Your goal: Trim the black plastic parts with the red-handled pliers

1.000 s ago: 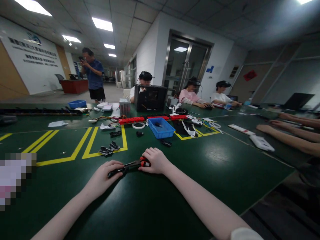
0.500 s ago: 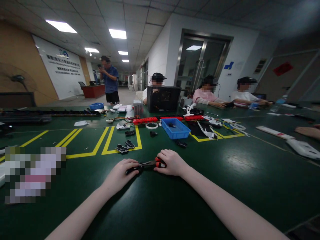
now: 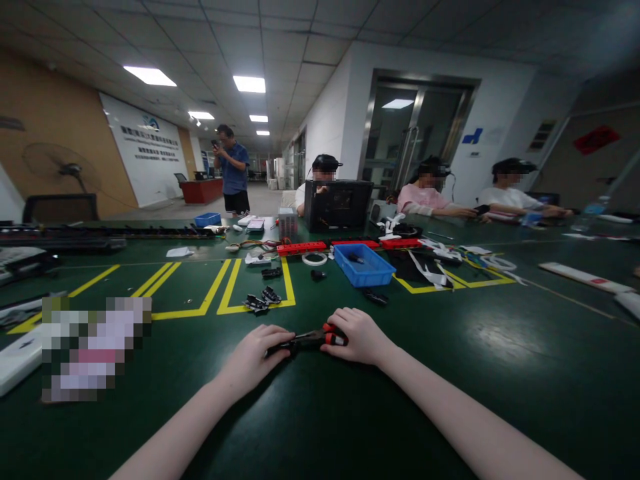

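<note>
My right hand (image 3: 361,335) is wrapped round the red and black handles of a pair of pliers (image 3: 310,339). The pliers' jaws point left, onto or right beside a small black part (image 3: 281,347). My left hand (image 3: 257,355) pinches that black part between thumb and fingers, low over the green table (image 3: 280,427). Its exact shape is hidden by the fingers. Several black pieces (image 3: 263,300) lie beyond my left hand, inside a yellow taped outline. Another dark piece (image 3: 375,297) lies beyond my right hand.
A blue tray (image 3: 364,275) with a dark item inside stands beyond my right hand. Behind it are red power strips (image 3: 301,249), cables and a black computer case (image 3: 337,205). A blurred-out flat item (image 3: 100,353) lies at left. Several people are across the table.
The whole view has shifted, so the scene appears farther right and slightly lower. Both hands keep their hold on the pliers and black part, with little visible change between them.
</note>
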Motion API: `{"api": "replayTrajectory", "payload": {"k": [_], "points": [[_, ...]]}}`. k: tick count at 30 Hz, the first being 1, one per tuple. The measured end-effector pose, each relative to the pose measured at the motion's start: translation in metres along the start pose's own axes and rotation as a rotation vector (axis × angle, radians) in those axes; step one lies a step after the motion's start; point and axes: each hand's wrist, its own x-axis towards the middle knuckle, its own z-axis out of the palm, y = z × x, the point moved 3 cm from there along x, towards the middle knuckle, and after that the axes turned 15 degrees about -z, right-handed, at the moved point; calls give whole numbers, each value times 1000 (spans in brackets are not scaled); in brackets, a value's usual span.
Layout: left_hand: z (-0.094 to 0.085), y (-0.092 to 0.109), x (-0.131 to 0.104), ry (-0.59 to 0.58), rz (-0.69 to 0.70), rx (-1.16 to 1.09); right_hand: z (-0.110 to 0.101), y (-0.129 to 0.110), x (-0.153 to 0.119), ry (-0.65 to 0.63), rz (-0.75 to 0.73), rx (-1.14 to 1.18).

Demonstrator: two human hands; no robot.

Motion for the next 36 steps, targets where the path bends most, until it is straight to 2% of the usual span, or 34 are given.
{"api": "replayTrajectory", "payload": {"k": [8,23,36], "points": [[0,3,-2,-17,10,26,-1,0,1,-28,34,19],[0,3,-2,-30,20,59,1,1,-1,-4,12,-22],[0,5,-3,-18,27,82,-6,-2,1,111,-33,-43]]}}
